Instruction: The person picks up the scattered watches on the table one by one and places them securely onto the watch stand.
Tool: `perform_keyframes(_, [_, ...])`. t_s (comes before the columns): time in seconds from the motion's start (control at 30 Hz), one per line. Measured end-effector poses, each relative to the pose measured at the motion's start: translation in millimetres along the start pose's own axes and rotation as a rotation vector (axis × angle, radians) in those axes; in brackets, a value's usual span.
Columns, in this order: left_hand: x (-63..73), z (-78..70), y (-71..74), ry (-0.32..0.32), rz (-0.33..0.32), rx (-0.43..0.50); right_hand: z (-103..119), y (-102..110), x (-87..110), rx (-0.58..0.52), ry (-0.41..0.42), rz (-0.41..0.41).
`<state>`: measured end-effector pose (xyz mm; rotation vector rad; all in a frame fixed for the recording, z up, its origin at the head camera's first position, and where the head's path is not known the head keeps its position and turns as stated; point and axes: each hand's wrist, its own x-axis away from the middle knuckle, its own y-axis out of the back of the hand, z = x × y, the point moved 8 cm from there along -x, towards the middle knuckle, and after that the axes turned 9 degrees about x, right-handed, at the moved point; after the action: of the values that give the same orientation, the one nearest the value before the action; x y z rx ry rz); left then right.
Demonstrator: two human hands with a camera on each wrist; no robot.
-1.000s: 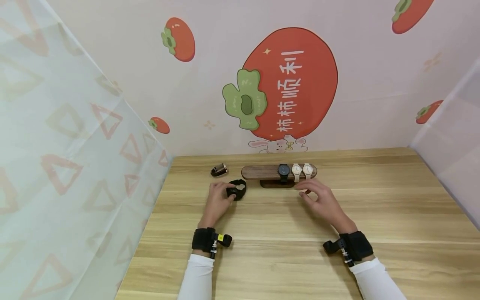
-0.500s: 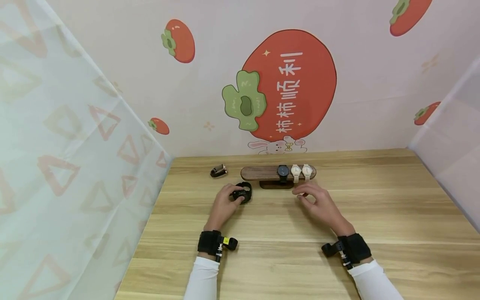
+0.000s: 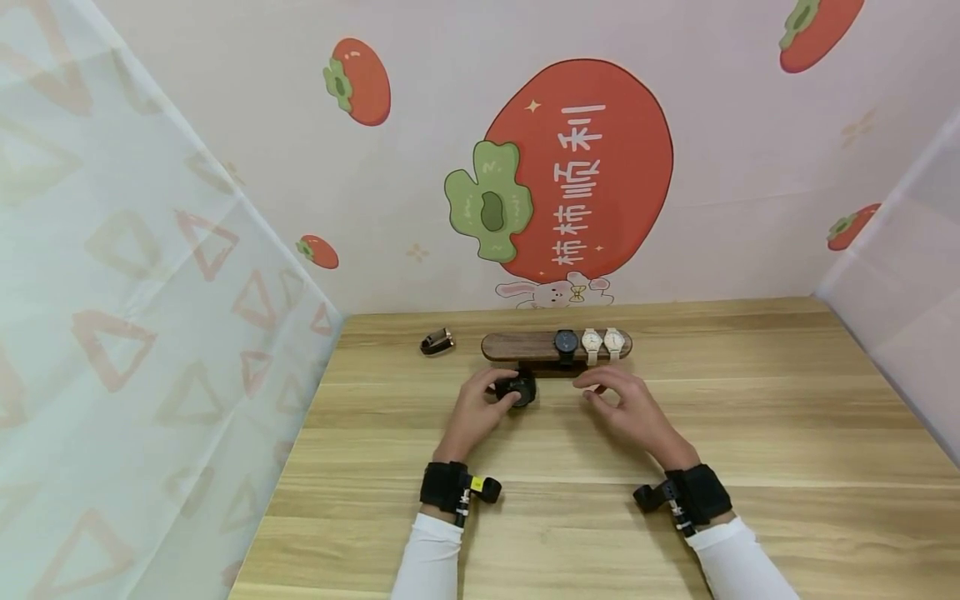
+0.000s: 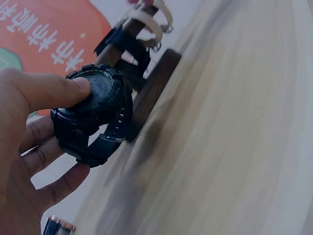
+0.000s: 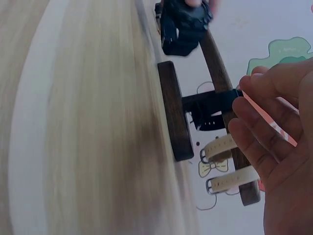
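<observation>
Before a persimmon-print wall [image 3: 735, 183], above a wood-grain tabletop [image 3: 570, 508], pinched a black watch [image 4: 105, 95] in the left grip [image 3: 477, 408], just in front of a wooden stand [image 3: 517, 347]. Held the right grip [image 3: 632, 410] loosely bent and empty near three mounted watches [image 3: 592, 340]. Looked like bringing the watch to the stand; seemingly called next for lining its strap loop [image 4: 78, 139] up with the stand's bare left end.

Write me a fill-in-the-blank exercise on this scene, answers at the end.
1. The left hand grips a chunky watch coloured ____.
2. The wooden stand carries ____ watches.
3. The right hand holds ____.
4. In the head view, the dark band lies on the table to the ____ of the stand.

Missing words: black; three; nothing; left.
</observation>
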<state>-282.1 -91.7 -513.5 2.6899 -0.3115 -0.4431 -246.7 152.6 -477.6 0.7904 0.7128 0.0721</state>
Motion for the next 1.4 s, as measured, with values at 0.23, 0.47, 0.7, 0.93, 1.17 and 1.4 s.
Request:
perform_keyframes(0.23, [-4.1,-14.0,-22.5,-0.023,0.015,0.068,9,-13,-4.6,-0.023,0.006,0.052])
perform_keyframes(0.47, [-7.6,-24.9,-38.1,-0.035,0.039,0.11,13,-21,-3.2,-0.015,-0.01,0.135])
perform_keyframes(0.7, [-9.6,-29.8,-46.2,-0.018,0.047,0.168,12,-25,-2.3,-0.028,-0.046,0.181])
perform_keyframes(0.93, [-9.9,-29.8,-47.9,0.01,0.053,0.17,12,-24,-1.0,-0.007,-0.069,0.177])
perform_keyframes(1.17, [-5.1,-26.1,-51.3,-0.021,0.118,0.117,7,-24,-0.7,-0.026,-0.119,0.181])
perform_keyframes(1.4, [-2.8,-26.2,-52.8,-0.082,0.1,0.113,4,-20,-3.1,-0.064,-0.121,0.144])
